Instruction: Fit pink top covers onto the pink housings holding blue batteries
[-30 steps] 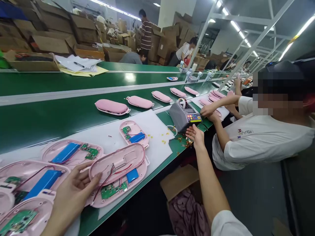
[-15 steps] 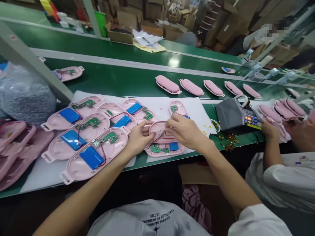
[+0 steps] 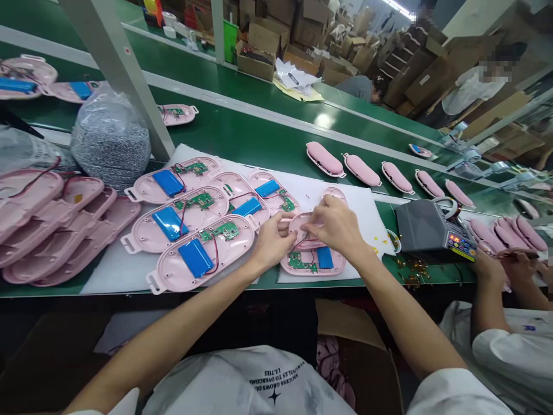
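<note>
In front of me a pink shell (image 3: 341, 267) with a green circuit board (image 3: 302, 263) and a blue battery (image 3: 325, 257) lies on a white foam sheet (image 3: 367, 210). A second pink shell part (image 3: 302, 222) is tilted up behind it, with thin wires near its middle. My left hand (image 3: 274, 239) is at this part's left edge, thumb and fingers closed on it. My right hand (image 3: 337, 225) pinches at its right side; what is between the fingertips is too small to make out. Several open pink shells (image 3: 233, 242) with boards and blue batteries lie to the left.
Stacked pink shells (image 3: 56, 230) and a plastic bag of grey parts (image 3: 110, 138) are at the left. A grey machine (image 3: 425, 230) stands right, beside amber scraps (image 3: 415, 271). Closed pink cases (image 3: 363, 170) line the green belt. A co-worker's hands (image 3: 488, 268) are far right.
The view has shifted left, so the bench items appear further right and more stacked shells show. Both my hands stay at the tilted shell part in nearly the same pose.
</note>
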{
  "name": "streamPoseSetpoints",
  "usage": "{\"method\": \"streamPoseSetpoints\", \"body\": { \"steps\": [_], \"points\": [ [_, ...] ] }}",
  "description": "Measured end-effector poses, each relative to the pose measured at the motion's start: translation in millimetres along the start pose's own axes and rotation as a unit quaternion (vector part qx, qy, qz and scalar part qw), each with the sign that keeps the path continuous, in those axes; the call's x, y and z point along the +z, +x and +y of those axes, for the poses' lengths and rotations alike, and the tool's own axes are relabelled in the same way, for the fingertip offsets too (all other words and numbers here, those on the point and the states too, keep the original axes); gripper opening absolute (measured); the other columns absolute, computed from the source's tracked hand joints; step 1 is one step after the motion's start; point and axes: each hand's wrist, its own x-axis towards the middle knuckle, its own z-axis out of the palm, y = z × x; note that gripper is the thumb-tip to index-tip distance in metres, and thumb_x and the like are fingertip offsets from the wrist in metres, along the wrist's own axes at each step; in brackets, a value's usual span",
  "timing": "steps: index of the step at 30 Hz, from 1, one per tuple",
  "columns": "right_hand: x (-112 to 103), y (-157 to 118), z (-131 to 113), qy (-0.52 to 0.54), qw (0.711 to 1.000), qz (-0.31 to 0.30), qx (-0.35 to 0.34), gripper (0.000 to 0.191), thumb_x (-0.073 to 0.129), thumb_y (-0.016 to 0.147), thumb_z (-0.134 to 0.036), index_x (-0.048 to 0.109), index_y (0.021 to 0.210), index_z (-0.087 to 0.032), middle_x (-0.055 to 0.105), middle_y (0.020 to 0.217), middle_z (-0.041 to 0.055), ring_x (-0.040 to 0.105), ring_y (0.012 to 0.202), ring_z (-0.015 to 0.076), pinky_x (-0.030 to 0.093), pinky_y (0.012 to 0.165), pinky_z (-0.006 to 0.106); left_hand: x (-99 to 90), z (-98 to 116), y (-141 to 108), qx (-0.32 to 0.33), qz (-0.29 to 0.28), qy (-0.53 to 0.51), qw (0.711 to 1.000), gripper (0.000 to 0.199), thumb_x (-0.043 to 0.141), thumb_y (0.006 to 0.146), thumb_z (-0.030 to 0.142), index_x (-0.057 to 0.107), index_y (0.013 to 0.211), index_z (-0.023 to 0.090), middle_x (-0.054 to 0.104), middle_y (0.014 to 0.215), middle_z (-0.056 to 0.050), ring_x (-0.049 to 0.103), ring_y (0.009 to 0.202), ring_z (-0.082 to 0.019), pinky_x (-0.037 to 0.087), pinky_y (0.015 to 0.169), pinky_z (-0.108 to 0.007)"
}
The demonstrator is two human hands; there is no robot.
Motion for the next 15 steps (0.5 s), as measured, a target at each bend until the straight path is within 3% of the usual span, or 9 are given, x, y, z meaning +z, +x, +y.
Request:
{"method": "streamPoseSetpoints", "body": {
  "steps": [3, 6, 10, 12, 14, 15],
  "points": [
    [-9, 6, 19, 0.083, 0.995, -0.018, 0.043, 0.026, 0.073, 0.077, -0.04, 0.064, 0.093, -0.021, 0.065, 0.093, 0.0038, 0.058, 0.084, 0.02, 0.038, 0.066, 0.028, -2.2, 3, -3, 0.038, 0.011, 0.057, 0.998, 0.036, 0.062, 0.079, 0.016, 0.054, 0.114, 0.017, 0.072, 0.099, -0.009, 0.071, 0.083, -0.02, 0.057, 0.07, -0.029],
    [-15, 0, 31, 0.138, 0.988, -0.067, 0.016, 0.012, 0.062, 0.086, -0.031, 0.067, 0.09, -0.021, 0.07, 0.085, 0.0016, 0.062, 0.078, 0.018, 0.042, 0.07, 0.029, -6.8, 10, -4, 0.099, -0.009, 0.167, 0.981, 0.039, 0.062, 0.083, 0.022, 0.055, 0.121, 0.02, 0.069, 0.111, -0.007, 0.067, 0.1, -0.022, 0.054, 0.083, -0.032],
    [-23, -38, 18, 0.147, 0.989, 0.009, -0.014, 0.015, 0.057, 0.089, -0.033, 0.066, 0.087, -0.02, 0.069, 0.085, 0.0037, 0.063, 0.077, 0.019, 0.045, 0.071, 0.031, -14.8, 17, -7, 0.146, -0.111, 0.283, 0.942, 0.021, 0.055, 0.091, 0.03, 0.066, 0.105, 0.018, 0.072, 0.092, -0.003, 0.068, 0.087, -0.021, 0.053, 0.079, -0.03],
    [-21, -66, 7, 0.136, 0.99, 0.019, -0.026, 0.018, 0.054, 0.091, -0.034, 0.064, 0.084, -0.021, 0.067, 0.083, 0.0046, 0.062, 0.073, 0.0188, 0.045, 0.068, 0.031, -19.6, 21, -11, 0.191, -0.192, 0.326, 0.906, 0.023, 0.047, 0.094, 0.021, 0.064, 0.109, 0.019, 0.072, 0.096, -0.004, 0.069, 0.089, -0.019, 0.053, 0.08, -0.029],
    [-9, -89, -3, 0.12, 0.992, -0.001, -0.045, 0.015, 0.056, 0.088, -0.034, 0.064, 0.092, -0.021, 0.066, 0.097, 0.0086, 0.062, 0.085, 0.0224, 0.048, 0.073, 0.034, -23.3, 28, -15, 0.258, -0.288, 0.388, 0.837, 0.032, 0.042, 0.094, 0.012, 0.059, 0.119, 0.02, 0.067, 0.12, -0.008, 0.063, 0.112, -0.019, 0.049, 0.097, -0.032],
    [-1, -96, -7, 0.111, 0.992, -0.016, -0.05, 0.024, 0.061, 0.084, -0.035, 0.064, 0.104, -0.021, 0.063, 0.111, 0.0112, 0.061, 0.098, 0.0262, 0.049, 0.08, 0.037, -24.2, 34, -18, 0.284, -0.327, 0.425, 0.795, 0.035, 0.043, 0.092, 0.008, 0.057, 0.122, 0.019, 0.062, 0.13, -0.01, 0.056, 0.124, -0.02, 0.043, 0.107, -0.036]
  ]
}}
